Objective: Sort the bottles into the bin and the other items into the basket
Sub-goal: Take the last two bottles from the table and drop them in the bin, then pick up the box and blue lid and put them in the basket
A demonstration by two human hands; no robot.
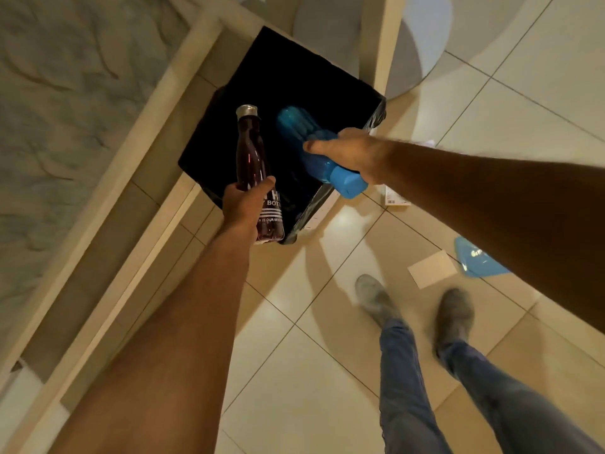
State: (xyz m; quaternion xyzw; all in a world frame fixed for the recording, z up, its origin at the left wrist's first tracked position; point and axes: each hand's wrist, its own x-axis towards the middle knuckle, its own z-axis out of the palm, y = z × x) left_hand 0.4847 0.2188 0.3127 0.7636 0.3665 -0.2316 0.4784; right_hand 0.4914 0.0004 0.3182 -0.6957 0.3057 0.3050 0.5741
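A black-lined bin (327, 90) stands on the tiled floor against a pale ledge. My left hand (244, 208) grips a dark purple bottle (252, 158) with a silver cap and white lettering, held over the bin's near-left edge with the cap pointing away from me. My right hand (347, 152) holds a blue bottle (304, 136) over the bin's opening; its blue cap (348, 183) points toward me and its base points into the bin. No basket is in view.
A blue flat packet (478, 260), a tan card (432, 268) and a small white box (396, 199) lie on the floor to the right. My two legs and shoes (376, 298) stand below the bin. A marble-patterned wall is on the left.
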